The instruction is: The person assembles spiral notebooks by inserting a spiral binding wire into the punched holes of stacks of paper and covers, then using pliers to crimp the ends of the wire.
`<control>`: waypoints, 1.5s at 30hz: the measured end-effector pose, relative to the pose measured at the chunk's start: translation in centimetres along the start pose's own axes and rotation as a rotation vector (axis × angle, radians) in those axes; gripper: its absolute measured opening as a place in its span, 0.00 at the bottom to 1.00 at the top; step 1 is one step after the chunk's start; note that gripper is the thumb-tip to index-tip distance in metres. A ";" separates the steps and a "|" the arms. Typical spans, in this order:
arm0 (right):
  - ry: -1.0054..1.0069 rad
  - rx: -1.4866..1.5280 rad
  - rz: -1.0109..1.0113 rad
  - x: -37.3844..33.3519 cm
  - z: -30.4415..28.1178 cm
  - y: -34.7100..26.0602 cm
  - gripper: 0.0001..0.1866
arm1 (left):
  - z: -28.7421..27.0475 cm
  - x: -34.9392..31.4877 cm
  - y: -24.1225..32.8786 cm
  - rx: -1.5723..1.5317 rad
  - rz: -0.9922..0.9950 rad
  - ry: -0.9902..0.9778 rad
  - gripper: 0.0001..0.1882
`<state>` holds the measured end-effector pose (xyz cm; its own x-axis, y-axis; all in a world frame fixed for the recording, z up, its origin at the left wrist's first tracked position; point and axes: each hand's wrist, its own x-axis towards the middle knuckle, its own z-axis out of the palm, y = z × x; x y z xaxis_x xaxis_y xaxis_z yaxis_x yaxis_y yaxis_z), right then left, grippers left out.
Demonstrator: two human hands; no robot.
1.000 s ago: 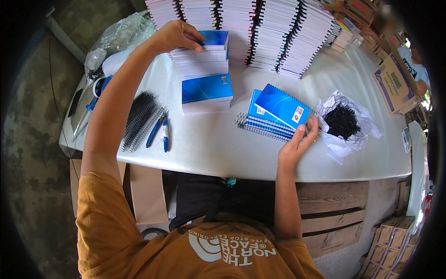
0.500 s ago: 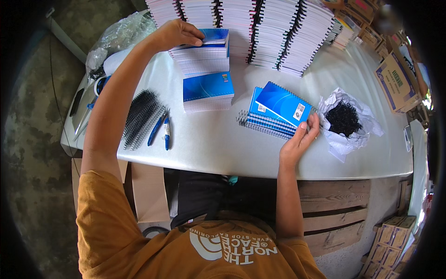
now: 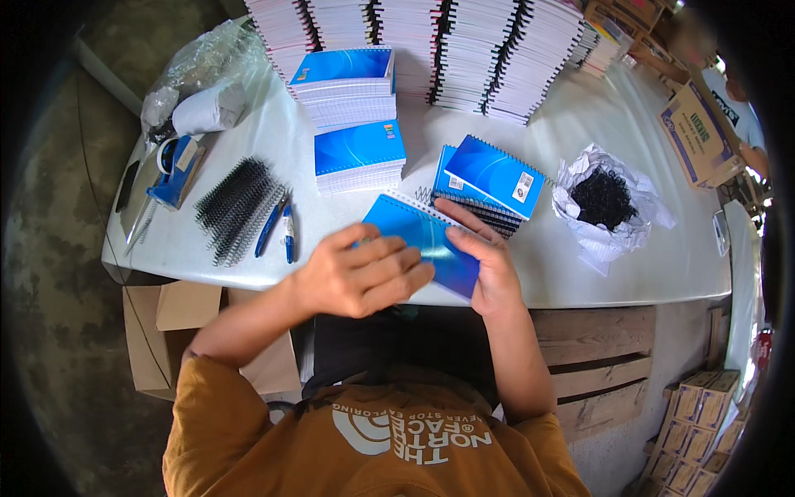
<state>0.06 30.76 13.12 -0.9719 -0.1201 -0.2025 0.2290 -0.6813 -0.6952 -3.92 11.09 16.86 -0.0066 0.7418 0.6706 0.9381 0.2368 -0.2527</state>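
A blue-covered notebook (image 3: pixel 443 263) with a row of punched holes along its upper edge and no coil in it is held tilted before me. My left hand (image 3: pixel 364 269) curls its fingers at the left side of the notebook, slightly blurred. Around the right side goes my right hand (image 3: pixel 490 269), thumb on the cover. Just beyond lie coil-bound blue notebooks (image 3: pixel 494 176), piled with their spirals showing. Left of them stand two stacks of unbound blue notebooks, a nearer one (image 3: pixel 358 149) and a taller one (image 3: pixel 344 70) behind it.
Black spiral coils (image 3: pixel 240 207) lie at left beside two blue pens (image 3: pixel 271 228). A blue tape dispenser (image 3: pixel 175 174) and clear plastic (image 3: pixel 199 70) are farther left. Crumpled white paper (image 3: pixel 580 232) holds small black coils (image 3: pixel 604 199). Tall spiral-bound stacks (image 3: pixel 464 54) line the back; a carton (image 3: pixel 700 128) is at right.
My left hand has come back from the far stack toward me, and an unbound notebook is now between my hands. My right hand has left the pile of coil-bound notebooks.
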 end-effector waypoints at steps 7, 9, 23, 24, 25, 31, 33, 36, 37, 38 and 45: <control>-0.447 -0.698 -0.303 1.2 -0.2 1.2 0.25 | 1.4 -6.1 1.8 -1.217 -1.348 0.134 0.29; -0.307 -0.408 -0.352 2.1 0.3 3.6 0.25 | 2.6 -7.5 2.1 -1.244 -1.359 0.180 0.22; -0.251 -0.710 -0.492 2.1 -1.3 5.0 0.07 | -0.9 -16.2 -7.3 0.568 -1.217 -0.472 0.18; -0.298 -0.765 -0.441 2.3 -0.8 4.6 0.08 | -1.2 -16.4 -7.7 0.458 -1.265 -0.489 0.19; -0.296 -0.751 -0.405 2.4 -0.7 4.8 0.09 | -1.1 -16.2 -8.0 0.338 -1.306 -0.505 0.19; -0.266 -0.792 -0.486 3.1 -2.3 6.2 0.16 | -4.7 -13.0 -10.2 0.390 -1.157 -0.186 0.10; -0.222 -0.760 -0.451 3.1 -1.9 6.0 0.16 | -5.0 -12.3 -9.9 0.417 -1.101 -0.211 0.11; -0.210 -0.773 -0.438 3.1 -1.5 5.8 0.15 | -4.5 -11.9 -9.0 0.205 -1.154 -0.117 0.11; -0.204 -0.774 -0.416 3.0 -1.6 5.7 0.15 | -4.1 -11.5 -8.7 0.127 -1.163 -0.082 0.11; -0.192 -0.775 -0.388 2.9 -1.8 5.7 0.15 | -3.6 -10.6 -7.4 -0.043 -1.228 -0.121 0.12; -0.172 -0.809 -0.463 2.9 -1.8 6.1 0.14 | -1.7 -7.8 -3.4 -0.696 -1.213 -0.349 0.23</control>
<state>-1.27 27.56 7.07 -0.9555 -0.1118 0.2729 -0.2759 0.0115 -0.9611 -6.46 3.40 13.64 -0.8954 0.4453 -0.0064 0.2669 0.5480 0.7928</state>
